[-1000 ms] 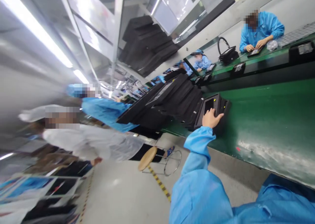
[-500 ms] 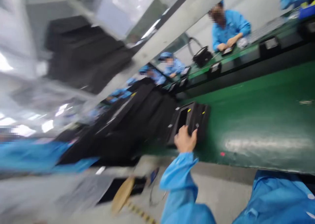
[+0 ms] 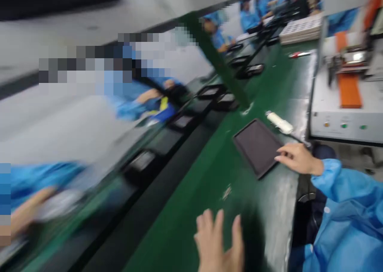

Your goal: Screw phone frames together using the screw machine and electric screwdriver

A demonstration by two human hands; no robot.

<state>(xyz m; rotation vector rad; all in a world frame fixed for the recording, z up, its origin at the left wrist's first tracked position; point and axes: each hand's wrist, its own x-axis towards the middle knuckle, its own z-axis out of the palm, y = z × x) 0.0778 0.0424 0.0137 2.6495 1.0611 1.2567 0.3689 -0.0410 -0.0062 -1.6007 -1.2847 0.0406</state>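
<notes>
A flat dark tablet [image 3: 256,145] lies on the green belt [image 3: 191,192]. The fingertips of my right hand [image 3: 296,158] rest on the tablet's near right edge, fingers stretched out. At the bottom of the view, my left hand [image 3: 218,242] hovers over the belt with its fingers spread and nothing in it. Both arms are in blue sleeves. The picture is smeared by motion.
A small white cylinder [image 3: 279,122] lies just beyond the tablet. To the right stands a grey machine [image 3: 338,116] with an orange part. A green post [image 3: 218,60] rises from the belt. Black devices [image 3: 182,122] line the far lane, where people in blue work.
The view has swung right, away from the stack of black trays. My left hand has let go of the black tray. My right hand and the tablet have come into view.
</notes>
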